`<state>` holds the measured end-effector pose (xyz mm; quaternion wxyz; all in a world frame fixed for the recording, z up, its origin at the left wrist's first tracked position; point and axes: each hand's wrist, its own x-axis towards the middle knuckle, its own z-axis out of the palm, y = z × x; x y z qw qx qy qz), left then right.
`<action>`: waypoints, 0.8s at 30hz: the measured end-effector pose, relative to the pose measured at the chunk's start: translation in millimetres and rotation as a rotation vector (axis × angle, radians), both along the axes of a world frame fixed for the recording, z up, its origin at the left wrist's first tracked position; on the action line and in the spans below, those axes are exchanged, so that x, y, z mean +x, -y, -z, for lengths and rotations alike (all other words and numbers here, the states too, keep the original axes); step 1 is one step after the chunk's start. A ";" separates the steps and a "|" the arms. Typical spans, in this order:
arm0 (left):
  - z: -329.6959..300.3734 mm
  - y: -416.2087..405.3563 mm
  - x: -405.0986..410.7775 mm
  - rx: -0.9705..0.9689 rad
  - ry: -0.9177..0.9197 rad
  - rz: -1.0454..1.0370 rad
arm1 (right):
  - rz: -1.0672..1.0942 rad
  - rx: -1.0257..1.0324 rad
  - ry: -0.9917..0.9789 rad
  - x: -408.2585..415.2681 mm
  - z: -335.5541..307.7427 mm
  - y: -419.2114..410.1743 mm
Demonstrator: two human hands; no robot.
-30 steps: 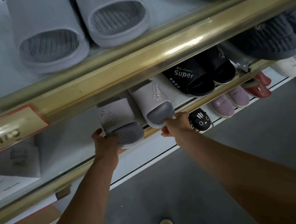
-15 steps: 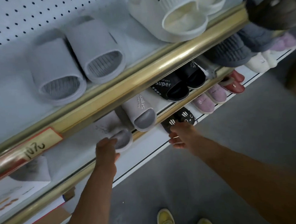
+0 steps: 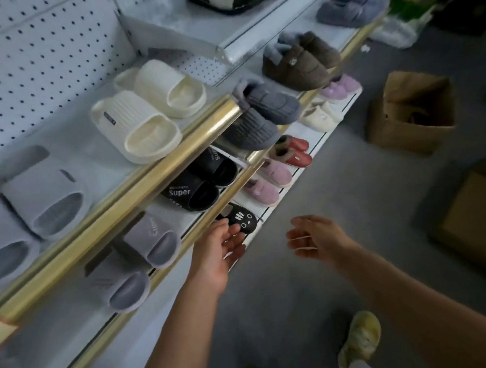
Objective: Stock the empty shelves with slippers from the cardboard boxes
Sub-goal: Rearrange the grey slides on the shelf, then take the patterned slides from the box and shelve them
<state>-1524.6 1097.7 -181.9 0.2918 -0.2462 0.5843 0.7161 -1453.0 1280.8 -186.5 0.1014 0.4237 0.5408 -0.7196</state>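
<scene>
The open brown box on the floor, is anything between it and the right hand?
Nothing visible. Only bare grey floor lies between the empty right hand and the open brown box. The left hand is on the other side, by the black cat-face slipper.

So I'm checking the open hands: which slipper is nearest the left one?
The black cat-face slipper on the lowest shelf, just beyond the left hand; the grey slides sit further left.

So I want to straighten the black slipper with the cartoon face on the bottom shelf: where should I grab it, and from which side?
Take the black cartoon-face slipper by its rounded end, which faces the aisle at the shelf's front edge. Come in low from the aisle, under the gold rail that covers its far end. The left hand, open and nearest, could probably pinch it top and sole.
</scene>
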 end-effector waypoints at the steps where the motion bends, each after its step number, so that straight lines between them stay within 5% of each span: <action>1: -3.1 -21.5 2.0 0.002 0.000 0.029 | 0.027 0.001 -0.001 4.7 -5.2 -19.3; 12: -17.4 -297.3 11.2 0.042 0.054 0.207 | 0.220 0.073 -0.076 50.2 -46.6 -291.1; 24: -45.3 -542.4 -41.2 0.067 -0.091 0.435 | 0.418 0.111 -0.091 51.9 -64.1 -519.9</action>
